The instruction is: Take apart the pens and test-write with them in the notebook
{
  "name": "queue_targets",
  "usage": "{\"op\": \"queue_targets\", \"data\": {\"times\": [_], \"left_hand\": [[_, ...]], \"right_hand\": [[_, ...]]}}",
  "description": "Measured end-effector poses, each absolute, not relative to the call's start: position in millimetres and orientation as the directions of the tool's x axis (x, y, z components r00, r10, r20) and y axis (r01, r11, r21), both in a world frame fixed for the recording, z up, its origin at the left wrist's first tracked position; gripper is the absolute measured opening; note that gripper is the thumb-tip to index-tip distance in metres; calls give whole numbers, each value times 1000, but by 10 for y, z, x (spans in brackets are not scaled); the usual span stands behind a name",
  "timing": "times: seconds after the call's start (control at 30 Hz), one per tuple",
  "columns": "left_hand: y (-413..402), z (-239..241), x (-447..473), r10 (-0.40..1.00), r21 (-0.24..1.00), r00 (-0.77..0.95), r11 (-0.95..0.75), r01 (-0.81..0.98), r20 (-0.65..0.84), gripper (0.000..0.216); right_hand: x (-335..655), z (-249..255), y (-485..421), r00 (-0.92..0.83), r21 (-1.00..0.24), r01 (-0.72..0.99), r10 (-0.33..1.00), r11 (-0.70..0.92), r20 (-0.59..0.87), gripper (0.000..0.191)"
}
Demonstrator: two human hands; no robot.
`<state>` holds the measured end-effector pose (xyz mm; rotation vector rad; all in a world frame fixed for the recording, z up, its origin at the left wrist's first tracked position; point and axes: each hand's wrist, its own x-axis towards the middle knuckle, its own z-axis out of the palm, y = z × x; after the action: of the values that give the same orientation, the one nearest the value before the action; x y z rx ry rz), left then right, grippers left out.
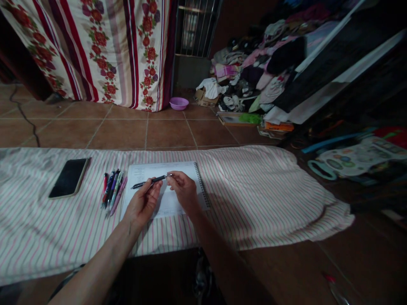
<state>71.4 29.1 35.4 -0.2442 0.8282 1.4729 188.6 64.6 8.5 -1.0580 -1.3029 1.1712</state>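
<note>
Above a spiral notebook (171, 203), a dark pen (157, 179) is held between my two hands. My left hand (143, 201) grips the pen's barrel with its fingers. At the pen's right end, my right hand (183, 188) pinches the silvery tip between thumb and fingers. The notebook lies open on a striped cloth, its coil along the right side, with faint writing on the page. Left of it lies a bundle of several pens (112, 190) in different colours. A dark-screened phone (69, 178) rests farther left.
A striped cloth (254, 199) covers the surface in front of me. Beyond it are a tiled floor (127, 129), a floral curtain (98, 46) and a purple basin (179, 103). A heap of clothes (251, 72) stands at the back right, and a pale toy-like panel (359, 156) at the right.
</note>
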Motion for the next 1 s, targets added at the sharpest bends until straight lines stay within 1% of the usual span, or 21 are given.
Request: {"op": "queue_targets", "data": {"times": [0.27,0.57,0.73,0.87,1.0], "left_hand": [[296,307,701,785,338,-111,131,-932,-610,21],[285,287,700,799,356,-115,131,-925,-591,22],[286,255,696,799,343,-104,133,-930,-592,21],[289,256,705,806,338,-99,131,-932,-583,21],[285,291,715,801,343,-103,132,-930,-589,21]], "right_hand": [[1897,74,643,-53,-980,69,982,185,181,20],[1902,112,629,-58,-948,172,964,267,261,15],[1912,113,622,-62,-925,208,948,319,313,14],[1915,108,623,-66,-930,202,951,308,301,14],[1923,129,615,-59,-939,220,965,263,257,15]]}}
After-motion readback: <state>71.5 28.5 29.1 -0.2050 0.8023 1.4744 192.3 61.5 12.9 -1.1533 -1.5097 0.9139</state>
